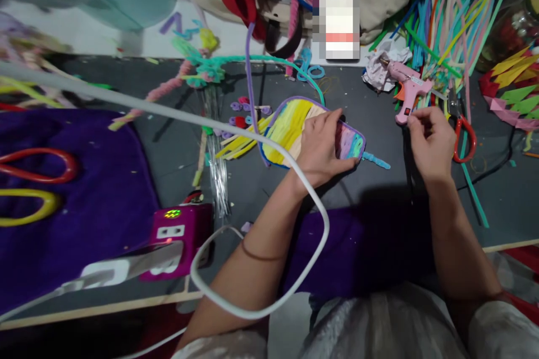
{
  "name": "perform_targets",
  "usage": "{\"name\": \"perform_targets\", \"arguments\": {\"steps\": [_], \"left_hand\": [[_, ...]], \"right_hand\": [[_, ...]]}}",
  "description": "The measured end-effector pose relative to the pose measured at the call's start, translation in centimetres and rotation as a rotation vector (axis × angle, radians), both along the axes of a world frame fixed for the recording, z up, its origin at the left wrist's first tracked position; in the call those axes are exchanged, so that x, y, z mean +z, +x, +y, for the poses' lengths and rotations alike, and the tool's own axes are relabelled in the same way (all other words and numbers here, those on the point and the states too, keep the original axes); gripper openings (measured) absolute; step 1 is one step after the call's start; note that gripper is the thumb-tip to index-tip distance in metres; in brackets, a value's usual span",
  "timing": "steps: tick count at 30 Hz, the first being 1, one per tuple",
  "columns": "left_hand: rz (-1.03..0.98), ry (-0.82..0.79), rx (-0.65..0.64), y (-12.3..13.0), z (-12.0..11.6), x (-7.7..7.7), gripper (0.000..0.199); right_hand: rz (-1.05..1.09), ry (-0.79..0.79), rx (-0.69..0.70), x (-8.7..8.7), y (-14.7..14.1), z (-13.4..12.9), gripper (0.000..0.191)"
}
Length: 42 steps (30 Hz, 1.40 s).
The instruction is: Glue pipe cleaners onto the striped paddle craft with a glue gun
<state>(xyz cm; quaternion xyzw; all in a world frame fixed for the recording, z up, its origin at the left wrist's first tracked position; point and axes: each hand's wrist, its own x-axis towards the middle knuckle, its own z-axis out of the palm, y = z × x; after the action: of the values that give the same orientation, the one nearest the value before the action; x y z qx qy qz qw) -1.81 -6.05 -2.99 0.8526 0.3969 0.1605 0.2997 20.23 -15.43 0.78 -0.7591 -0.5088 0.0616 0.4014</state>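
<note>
My left hand (318,146) spans a flat, rounded panel of pipe cleaners (286,126), with fingers at its upper edge and thumb near the lower right. The panel has yellow, cream, pink, lilac and blue stripes and a purple-blue border; a light blue stem (377,160) sticks out at its right end. Part of the panel is hidden under the hand. My right hand (433,140) is closed, thumb and forefinger at the handle end of a pink glue gun (415,87), beside its switch. The gun's nozzle points toward crumpled foil (385,64).
A white cable (168,109) loops across the foreground above my left forearm. Red-handled scissors (465,137) lie right of the glue gun. Bundled pipe cleaners (450,17) stand at back right. A magenta power socket box (181,235) and purple cloth (84,179) are on the left.
</note>
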Motion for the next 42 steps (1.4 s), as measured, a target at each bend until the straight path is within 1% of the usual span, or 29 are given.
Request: {"name": "perform_targets", "arguments": {"steps": [2,4,7,10,12,15,18,21,24,26,29,31,33,34,37,40,42], "left_hand": [[-0.006,0.005,0.003,0.1,0.0,0.0,0.100],[-0.013,0.015,0.012,0.1,-0.1,-0.1,0.098],[-0.041,0.035,0.020,0.2,-0.2,-0.5,0.098],[-0.075,0.044,0.029,0.3,-0.1,-1.0,0.108],[-0.099,0.044,0.038,0.4,-0.1,-1.4,0.116],[-0.123,0.055,0.042,0.5,0.0,-1.8,0.121],[-0.113,0.076,0.041,0.6,0.1,-2.0,0.120],[-0.107,0.099,0.039,0.7,0.2,-2.1,0.117],[-0.093,0.104,0.033,0.8,0.3,-1.9,0.115],[-0.082,0.100,0.031,0.7,0.3,-1.6,0.114],[-0.069,0.086,0.030,0.7,0.2,-1.2,0.114],[-0.068,0.077,0.029,0.6,0.2,-1.1,0.113],[-0.080,0.072,0.027,0.6,0.2,-1.1,0.112],[-0.089,0.070,0.027,0.5,0.2,-1.2,0.111],[-0.106,0.059,0.030,0.5,0.2,-1.4,0.110],[-0.123,0.047,0.027,0.3,0.3,-1.4,0.109],[-0.132,0.038,0.020,0.1,0.3,-1.0,0.108]], "right_hand": [[-0.036,0.000,-0.071,-0.5,1.2,0.5,0.020],[-0.105,-0.030,-0.100,-1.2,2.1,1.4,0.025],[-0.174,-0.149,-0.130,-2.1,2.6,3.3,0.034],[-0.185,-0.283,-0.196,-2.4,2.6,5.3,0.042],[-0.166,-0.329,-0.232,-2.4,2.6,6.3,0.041],[-0.085,-0.284,-0.239,-2.3,2.9,6.6,0.031],[0.008,-0.208,-0.251,-1.9,3.4,6.0,0.022],[0.019,-0.139,-0.287,-1.3,4.1,5.1,0.016],[-0.004,-0.010,-0.324,-0.8,4.8,4.4,0.008],[0.017,0.092,-0.318,-0.6,5.2,4.0,0.009],[0.138,0.218,-0.228,-0.2,5.0,3.2,0.022],[0.284,0.278,-0.147,0.5,4.3,2.3,0.027],[0.471,0.312,-0.084,1.5,3.2,1.1,0.027],[0.572,0.323,-0.057,2.0,2.6,0.5,0.025],[0.828,0.292,0.024,3.7,1.3,-1.3,0.024],[0.870,0.184,0.092,4.5,0.7,-3.1,0.027],[0.855,0.089,0.157,4.4,0.4,-4.2,0.028]]}}
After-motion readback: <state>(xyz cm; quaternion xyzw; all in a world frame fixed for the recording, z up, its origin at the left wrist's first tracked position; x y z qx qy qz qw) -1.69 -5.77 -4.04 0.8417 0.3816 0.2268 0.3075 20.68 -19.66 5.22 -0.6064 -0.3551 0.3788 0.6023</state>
